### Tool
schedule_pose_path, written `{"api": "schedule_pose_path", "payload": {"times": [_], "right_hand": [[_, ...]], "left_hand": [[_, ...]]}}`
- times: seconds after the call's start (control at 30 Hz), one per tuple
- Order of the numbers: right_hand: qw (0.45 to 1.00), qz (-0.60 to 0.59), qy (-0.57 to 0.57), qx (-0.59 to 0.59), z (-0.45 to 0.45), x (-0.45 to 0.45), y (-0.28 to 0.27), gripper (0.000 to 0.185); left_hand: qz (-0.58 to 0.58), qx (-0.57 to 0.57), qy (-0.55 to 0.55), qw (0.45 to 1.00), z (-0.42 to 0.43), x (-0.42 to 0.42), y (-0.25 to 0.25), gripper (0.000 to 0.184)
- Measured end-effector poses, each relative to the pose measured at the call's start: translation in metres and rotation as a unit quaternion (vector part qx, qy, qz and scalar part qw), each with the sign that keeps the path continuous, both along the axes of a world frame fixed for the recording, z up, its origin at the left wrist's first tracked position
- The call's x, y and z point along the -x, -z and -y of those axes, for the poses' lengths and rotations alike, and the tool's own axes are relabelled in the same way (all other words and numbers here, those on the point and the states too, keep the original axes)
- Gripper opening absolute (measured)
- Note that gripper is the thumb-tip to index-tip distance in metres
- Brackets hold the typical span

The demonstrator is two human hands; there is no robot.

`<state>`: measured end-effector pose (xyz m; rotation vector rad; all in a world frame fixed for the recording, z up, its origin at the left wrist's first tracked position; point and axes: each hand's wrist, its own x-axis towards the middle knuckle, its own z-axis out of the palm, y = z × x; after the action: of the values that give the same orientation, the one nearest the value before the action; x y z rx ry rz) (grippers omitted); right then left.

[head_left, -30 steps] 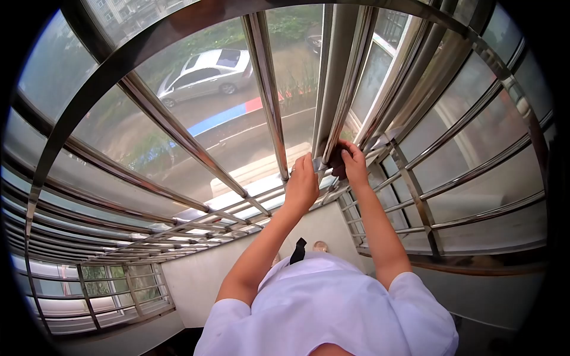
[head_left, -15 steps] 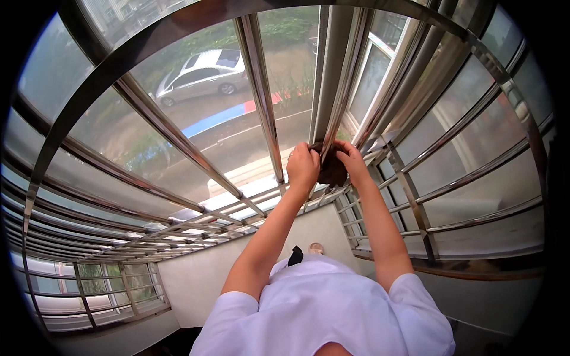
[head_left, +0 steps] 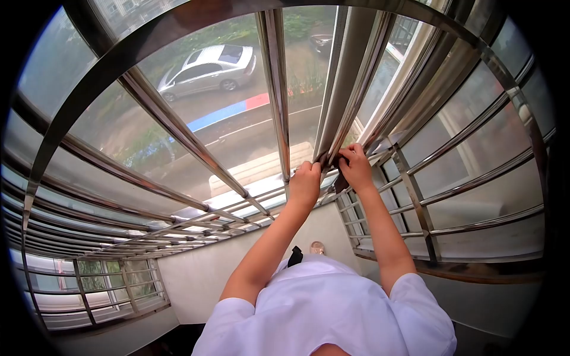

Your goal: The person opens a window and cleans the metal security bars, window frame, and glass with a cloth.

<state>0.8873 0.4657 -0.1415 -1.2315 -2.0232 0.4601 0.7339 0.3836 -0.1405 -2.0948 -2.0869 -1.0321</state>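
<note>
Both hands are at the lower part of a shiny metal window bar [head_left: 367, 83], fingers closed. A dark brown cloth [head_left: 340, 182] is bunched around that bar, mostly hidden behind the hands. My left hand [head_left: 304, 185] pinches one side of it, knuckles toward me. On the other side my right hand [head_left: 357, 169] grips it with bent fingers, and a dark fold hangs below them.
More metal bars [head_left: 275, 89] and a curved metal band [head_left: 119, 56] surround me. Behind the glass are a silver car [head_left: 208, 70] and a blue and red kerb strip [head_left: 217, 118]. A pale wall [head_left: 202, 270] lies below, with a shoe [head_left: 317, 247] near my waist.
Both hands have slid slightly down the bar with the cloth, which shows less now. The view has shifted a little, and a dark car shows more at the top.
</note>
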Motion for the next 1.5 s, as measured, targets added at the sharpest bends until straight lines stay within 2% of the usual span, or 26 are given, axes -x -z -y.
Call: {"api": "schedule_pose_path", "payload": {"times": [0.1,0.17,0.27,0.43,0.53,0.6,0.73,0.83,0.9,0.97,1.0,1.03,1.07,1.1,1.17,1.2,1.23,1.27,1.3,1.33,1.4,1.43,1.5], "right_hand": [[0.997,0.037,-0.044,0.055,-0.009,0.020,-0.009,0.025],[0.996,0.033,-0.047,0.073,-0.011,0.022,-0.011,0.023],[0.994,0.091,-0.036,0.049,-0.015,0.014,0.005,0.025],[0.994,0.083,-0.003,0.074,0.020,-0.013,-0.005,0.030],[0.994,0.090,-0.007,0.064,0.018,-0.008,-0.003,0.029],[0.994,0.108,-0.007,0.005,-0.001,-0.002,0.001,0.027],[0.994,0.060,-0.081,0.030,-0.012,0.021,-0.009,0.023],[0.996,0.042,-0.066,0.053,-0.005,0.017,-0.006,0.029],[0.996,0.059,-0.057,0.029,-0.004,0.009,0.001,0.028],[0.996,0.079,-0.037,0.001,0.000,0.000,0.006,0.025],[0.996,0.086,-0.022,0.016,0.008,-0.005,0.001,0.026],[0.996,0.087,-0.024,0.015,0.017,-0.010,-0.005,0.026],[0.998,0.061,-0.014,0.023,0.026,-0.015,-0.008,0.026],[0.999,0.035,-0.004,0.032,0.035,-0.021,-0.008,0.026],[0.999,0.015,-0.004,0.044,0.036,-0.047,0.012,0.026],[0.998,-0.009,0.001,0.058,0.036,-0.061,0.022,0.026],[0.998,-0.007,0.000,0.057,0.034,-0.073,0.033,0.026],[0.956,-0.221,0.021,0.193,0.033,-0.084,0.045,0.027],[0.849,-0.420,0.042,0.318,0.036,-0.085,0.040,0.028],[0.838,-0.454,0.052,0.298,0.039,-0.083,0.037,0.030],[0.839,-0.463,0.050,0.281,0.045,-0.064,0.030,0.029],[0.840,-0.474,0.043,0.262,0.048,-0.050,0.027,0.029],[0.924,-0.336,0.027,0.183,0.047,-0.020,0.044,0.032]], "left_hand": [[-0.057,0.118,0.011,0.991,0.020,0.006,-0.005,0.003],[-0.084,0.120,0.020,0.989,0.024,0.005,-0.007,0.003],[-0.100,0.100,0.014,0.990,0.016,-0.002,0.002,0.004],[-0.121,0.047,0.023,0.991,-0.016,0.001,0.000,0.005],[-0.111,0.058,0.035,0.992,-0.011,0.007,0.002,0.004],[-0.117,0.085,0.040,0.989,-0.001,0.002,0.002,0.005],[-0.135,0.099,0.028,0.986,0.024,-0.004,0.005,0.004],[-0.148,0.090,0.022,0.985,0.019,-0.007,0.006,0.003],[-0.147,0.086,0.024,0.985,0.011,-0.011,0.009,0.005],[-0.127,0.073,-0.006,0.989,0.007,-0.012,0.008,0.018],[-0.127,0.073,-0.006,0.989,0.008,-0.010,0.008,0.018],[-0.117,0.029,-0.001,0.993,0.010,-0.005,0.009,0.026],[-0.106,-0.012,0.002,0.994,0.014,0.000,0.010,0.033],[-0.103,-0.009,-0.003,0.995,0.019,0.005,0.012,0.033],[-0.134,0.069,0.071,0.986,0.026,0.011,0.015,0.045],[-0.103,0.068,0.067,0.990,0.032,0.009,0.014,0.035],[-0.101,0.067,0.067,0.990,0.034,0.009,0.017,0.035],[-0.083,0.091,0.079,0.989,0.037,0.008,0.020,0.028],[-0.066,0.115,0.093,0.987,0.038,0.007,0.021,0.022],[-0.064,0.117,0.095,0.987,0.040,0.006,0.021,0.022],[-0.034,0.098,0.098,0.990,0.041,0.001,0.019,0.011],[-0.035,0.097,0.103,0.989,0.041,0.000,0.018,0.011],[-0.016,0.067,0.088,0.994,0.041,-0.002,0.015,0.008]]}}
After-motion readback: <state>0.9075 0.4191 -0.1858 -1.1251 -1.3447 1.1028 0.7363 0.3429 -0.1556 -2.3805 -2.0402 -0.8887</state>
